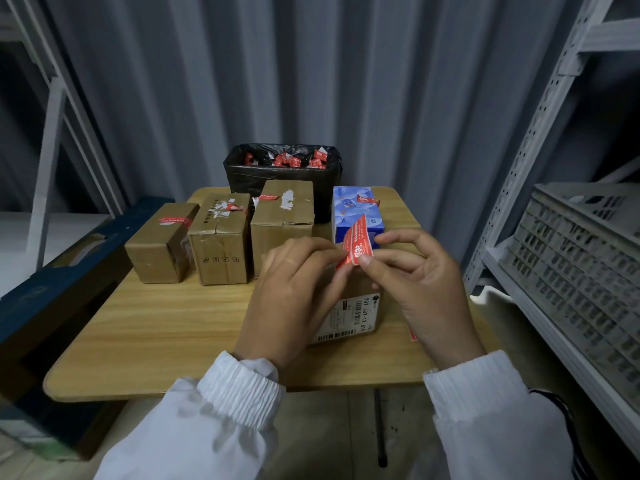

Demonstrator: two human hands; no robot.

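Note:
A red sticker [356, 242] with white print is held up between both hands over a small cardboard box [349, 313] that carries a white barcode label. My left hand [294, 289] pinches the sticker's left edge with its fingertips. My right hand [419, 282] pinches its lower right edge between thumb and forefinger. The box stands near the front right of the wooden table [166, 327], mostly hidden behind my hands.
Three brown boxes [162, 244] [220, 240] [282, 220] with red stickers and a blue box [353, 206] stand in a row behind. A black-lined bin [282, 174] holds crumpled red stickers. A grey crate [581, 271] sits on metal shelving at right.

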